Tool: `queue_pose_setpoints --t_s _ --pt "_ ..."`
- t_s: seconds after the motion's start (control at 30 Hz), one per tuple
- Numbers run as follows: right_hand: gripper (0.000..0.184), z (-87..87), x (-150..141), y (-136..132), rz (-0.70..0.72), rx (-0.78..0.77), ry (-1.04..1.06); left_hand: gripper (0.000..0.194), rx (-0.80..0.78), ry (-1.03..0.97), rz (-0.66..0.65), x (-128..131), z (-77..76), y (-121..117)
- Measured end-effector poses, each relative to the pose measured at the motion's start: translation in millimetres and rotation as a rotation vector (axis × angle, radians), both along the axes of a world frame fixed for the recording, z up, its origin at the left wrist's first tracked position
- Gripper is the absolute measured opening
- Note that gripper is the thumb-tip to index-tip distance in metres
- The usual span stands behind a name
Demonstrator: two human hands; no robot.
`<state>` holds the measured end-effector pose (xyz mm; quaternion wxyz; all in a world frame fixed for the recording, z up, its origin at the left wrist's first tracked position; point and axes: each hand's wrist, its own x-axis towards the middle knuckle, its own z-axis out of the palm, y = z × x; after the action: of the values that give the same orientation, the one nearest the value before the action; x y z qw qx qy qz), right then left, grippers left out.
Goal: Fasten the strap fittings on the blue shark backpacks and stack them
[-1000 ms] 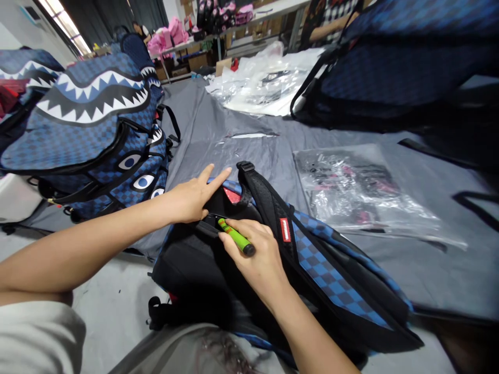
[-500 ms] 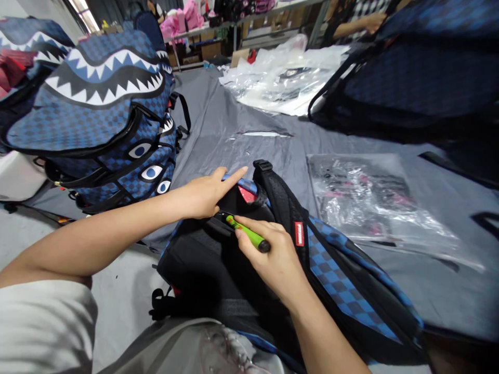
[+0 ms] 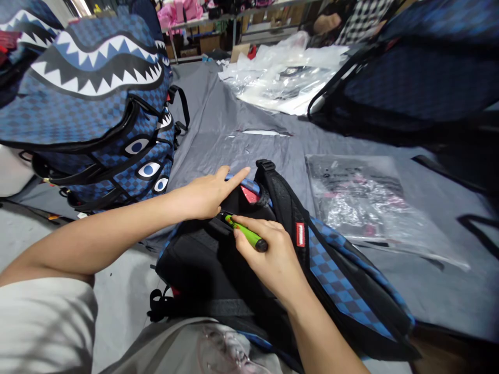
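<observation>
A blue-and-black checkered backpack (image 3: pixel 343 280) lies back side up across my lap and the table edge, its black padding and shoulder strap showing. My right hand (image 3: pixel 273 254) is closed round a green marker pen (image 3: pixel 247 234) with a black end. The pen's dark tip points left at the black fabric near the top of the backpack, close to my left thumb. My left hand (image 3: pixel 205 196) holds that top edge, index finger stretched out and thumb bent down; its other fingers are partly hidden. Beside the index finger shows a red patch (image 3: pixel 249 195).
Stacked checkered backpacks with shark mouths (image 3: pixel 97 67) stand at left. A clear plastic bag (image 3: pixel 351 197) lies on the grey-covered table (image 3: pixel 206 124) at right, more white plastic bags (image 3: pixel 280 78) farther back. Another dark backpack (image 3: pixel 421 88) is at right. Behind is a person's hand (image 3: pixel 327 23).
My view has shifted slightly, so the stacked backpacks sit farther left and higher. Both hands and the pen keep nearly the same place on the backpack. The person behind has moved a hand left.
</observation>
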<state>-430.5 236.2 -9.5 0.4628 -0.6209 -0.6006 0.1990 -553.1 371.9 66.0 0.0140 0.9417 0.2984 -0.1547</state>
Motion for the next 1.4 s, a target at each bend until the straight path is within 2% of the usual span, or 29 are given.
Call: queue_pose_setpoints --t_s 0.47,0.97,1.2,1.3,1.4 --pt "0.024 -3.2 -0.5 0.3 -0.026 -0.014 0.032 0.098 0.016 0.007 -0.001 1.8 -1.7 1.1" --pt "0.023 0.4 0.3 1.7 0.016 -0.007 0.017 0.102 0.021 -0.006 0.000 0.1 -4.2 1.8" --pt "0.023 3.9 -2.9 1.1 -0.002 0.016 -0.011 0.102 0.024 -0.003 0.007 0.2 -4.2 1.9" --pt "0.022 5.3 -3.7 -0.6 -0.051 0.000 -0.055 0.101 0.019 0.000 0.010 0.8 -3.5 1.2" --pt "0.023 5.1 -4.5 -1.3 -0.019 0.009 -0.019 0.102 0.015 -0.010 0.008 0.6 -3.6 1.0"
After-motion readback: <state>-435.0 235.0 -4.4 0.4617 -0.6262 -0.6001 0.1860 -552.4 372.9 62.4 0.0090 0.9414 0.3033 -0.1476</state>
